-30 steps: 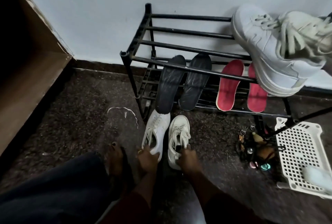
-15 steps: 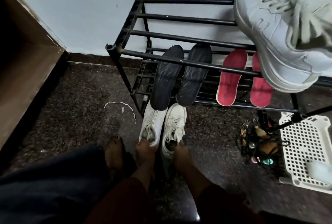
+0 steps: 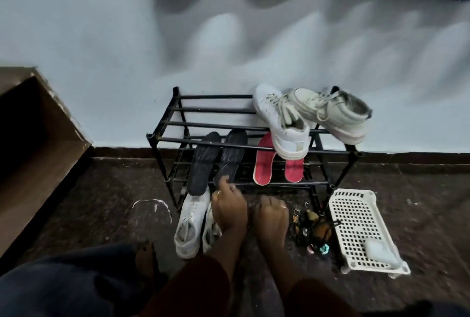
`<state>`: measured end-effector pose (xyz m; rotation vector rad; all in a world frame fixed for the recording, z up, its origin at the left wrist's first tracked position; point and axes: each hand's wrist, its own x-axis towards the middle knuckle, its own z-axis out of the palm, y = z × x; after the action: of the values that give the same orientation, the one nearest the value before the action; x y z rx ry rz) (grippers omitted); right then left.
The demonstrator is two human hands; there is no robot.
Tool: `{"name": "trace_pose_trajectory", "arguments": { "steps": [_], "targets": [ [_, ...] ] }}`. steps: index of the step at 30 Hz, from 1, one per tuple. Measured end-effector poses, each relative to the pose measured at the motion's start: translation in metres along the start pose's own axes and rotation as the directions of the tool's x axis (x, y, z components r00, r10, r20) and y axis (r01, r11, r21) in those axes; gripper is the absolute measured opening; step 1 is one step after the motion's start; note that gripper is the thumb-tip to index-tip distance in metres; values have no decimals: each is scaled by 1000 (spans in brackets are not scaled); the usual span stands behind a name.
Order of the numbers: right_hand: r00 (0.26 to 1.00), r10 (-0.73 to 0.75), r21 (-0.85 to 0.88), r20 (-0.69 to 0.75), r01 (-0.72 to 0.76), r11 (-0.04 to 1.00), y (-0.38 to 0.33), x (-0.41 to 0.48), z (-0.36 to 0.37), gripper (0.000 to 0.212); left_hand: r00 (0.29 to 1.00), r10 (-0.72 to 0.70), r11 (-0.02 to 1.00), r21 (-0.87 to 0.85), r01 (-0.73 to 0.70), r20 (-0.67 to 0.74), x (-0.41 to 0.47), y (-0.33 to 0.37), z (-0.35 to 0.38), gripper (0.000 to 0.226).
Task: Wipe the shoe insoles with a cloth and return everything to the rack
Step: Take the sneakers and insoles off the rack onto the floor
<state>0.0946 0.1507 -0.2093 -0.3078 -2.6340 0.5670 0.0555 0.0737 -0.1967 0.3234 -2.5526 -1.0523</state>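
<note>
**Insoles out on the rack, cloth in neither hand**

From my seat, I judge this job to be somewhere in the middle. Two black insoles (image 3: 203, 164) and two red insoles (image 3: 264, 161) lean on the lower tier of the rack (image 3: 216, 109), heels down at the front rail and toes up towards the wall. One pair of high-top shoes (image 3: 282, 126) sits on the top tier, over the red pair. A pair of white sneakers (image 3: 189, 222) is on the floor (image 3: 76, 215), just in front of the rack and below the black insoles. These have yet to go back. What I take for the cloth (image 3: 381, 252) is a pale lump lying in the white basket (image 3: 351, 193) to the right, well apart from my hands.

My left hand (image 3: 229, 212) reaches over the sneakers with its fingertips (image 3: 223, 180) on the heel end of the right-hand black insole. I can't tell whether they pinch it or only touch it. My right hand (image 3: 270, 217) hovers low beside the left with its fingers curled under, and I cannot see whether it holds anything.

The black insoles look dull with pale streaks, while the red ones show a grid texture. I can't say from here whether any of them has been wiped
</note>
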Motion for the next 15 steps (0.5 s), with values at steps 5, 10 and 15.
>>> {"name": "trace_pose_trajectory", "arguments": {
  "steps": [5,10,15],
  "targets": [
    [934,136,6,-330,-142,990,44,67,-74,17,919,271,960,-155,-234,286,11,104,1,58],
    [913,279,-22,-298,-298,954,90,148,-120,45,890,255,967,-125,-224,378,27,167,14,80],
    [932,362,-111,21,-357,927,129,213,-134,55,897,141,987,15,-162,419,41,180,26,60]
  ]
}}
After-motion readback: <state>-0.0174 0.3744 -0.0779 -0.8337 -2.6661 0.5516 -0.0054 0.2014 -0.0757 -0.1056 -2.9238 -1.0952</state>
